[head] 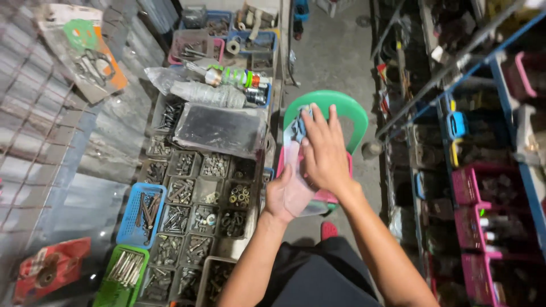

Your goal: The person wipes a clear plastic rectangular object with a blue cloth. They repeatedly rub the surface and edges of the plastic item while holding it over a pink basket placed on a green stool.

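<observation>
Head view. The person's left hand (pixel 278 196) lies under a clear plastic bag (pixel 298 187), its fingers curled up around the bag's lower edge and gripping it. The right hand (pixel 323 150) rests flat on top of the same bag with fingers spread and straight, pressing rather than clasping; it is open, palm down. A small blue object (pixel 297 129) shows at the bag's upper end, just beside the right hand's fingertips; what it is cannot be told. The bag is held above a green plastic chair (pixel 347 111), whose curved back rises just beyond the fingertips. A pink basket (pixel 327 196) sits on the chair, partly hidden by the bag and hands.

To the left of the chair stands a grid of small bins (pixel 199 193) filled with bolts, nuts and washers. A blue basket (pixel 141 215) and a green basket (pixel 122 273) of long bolts lie at the far left edge of that grid. Beyond the grid, a flat dark tray wrapped in clear plastic (pixel 219 129) rests on the bins. To the right of the chair, shelves (pixel 483 187) carry pink and blue baskets.
</observation>
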